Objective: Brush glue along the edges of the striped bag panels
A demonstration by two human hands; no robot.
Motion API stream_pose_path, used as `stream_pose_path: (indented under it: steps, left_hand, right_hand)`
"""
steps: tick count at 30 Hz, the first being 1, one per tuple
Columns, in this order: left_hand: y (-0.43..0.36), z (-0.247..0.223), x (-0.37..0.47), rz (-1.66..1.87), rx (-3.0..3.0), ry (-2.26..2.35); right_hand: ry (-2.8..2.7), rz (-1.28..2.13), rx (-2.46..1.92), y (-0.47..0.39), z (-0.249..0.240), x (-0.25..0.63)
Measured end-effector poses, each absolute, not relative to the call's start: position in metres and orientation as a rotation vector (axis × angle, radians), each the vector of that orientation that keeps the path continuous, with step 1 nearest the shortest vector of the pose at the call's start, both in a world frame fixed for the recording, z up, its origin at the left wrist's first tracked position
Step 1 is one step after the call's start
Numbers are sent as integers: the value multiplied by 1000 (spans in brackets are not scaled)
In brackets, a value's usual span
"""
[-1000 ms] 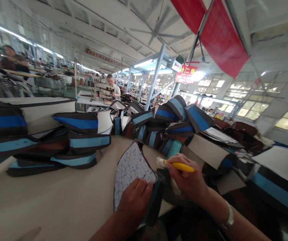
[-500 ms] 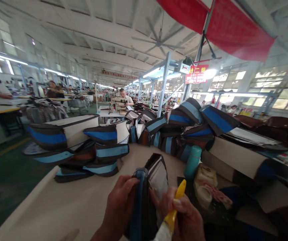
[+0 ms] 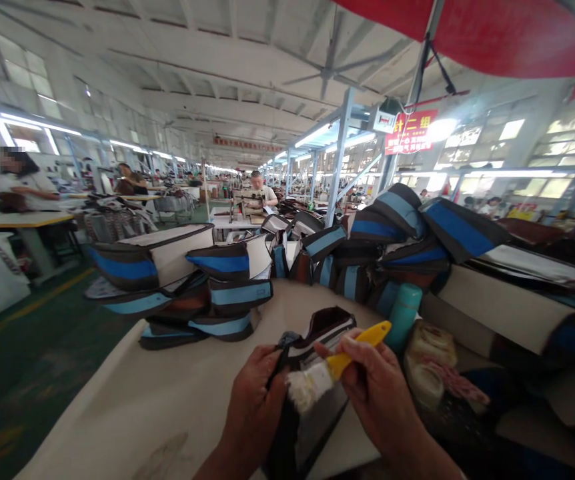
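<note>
Brush (image 3: 336, 366), yellow-handled and pale-bristled

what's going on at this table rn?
A person's left hand grips a dark fabric piece over the pale table. The right hand holds a yellow-handled brush, its pale bristles in front of the piece; contact is hard to tell. A turquoise bottle stands beyond the right hand, and blue-striped pieces are piled toward the far side.

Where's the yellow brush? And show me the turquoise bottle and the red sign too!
Yellow brush (image 3: 338, 366): head view, on its handle near the bristles.
Turquoise bottle (image 3: 403, 317): head view, on its side.
Red sign (image 3: 411, 133): head view, on its middle.
</note>
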State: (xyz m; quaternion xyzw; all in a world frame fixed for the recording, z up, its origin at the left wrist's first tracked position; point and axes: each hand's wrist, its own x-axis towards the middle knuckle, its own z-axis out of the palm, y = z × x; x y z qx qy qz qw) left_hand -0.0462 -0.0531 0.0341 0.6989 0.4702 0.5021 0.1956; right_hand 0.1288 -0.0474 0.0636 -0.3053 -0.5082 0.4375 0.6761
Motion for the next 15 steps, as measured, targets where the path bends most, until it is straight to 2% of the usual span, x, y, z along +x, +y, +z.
stream_pose_path:
  steps: [2, 8, 12, 15]
  left_hand:
    - [-54, 36, -41, 1406, 1962, 1306]
    - [-53, 36, -35, 1353, 1928, 1317]
    - [-51, 34, -38, 1373, 1921, 1302]
    - [-51, 34, -39, 1359, 1918, 1333]
  right_hand:
    - [-1114, 978, -766, -36, 69, 132]
    - [-1398, 390, -908, -16, 81, 135]
    - [-1428, 383, -860, -23, 85, 134]
    - [-1632, 203, -796, -28, 82, 130]
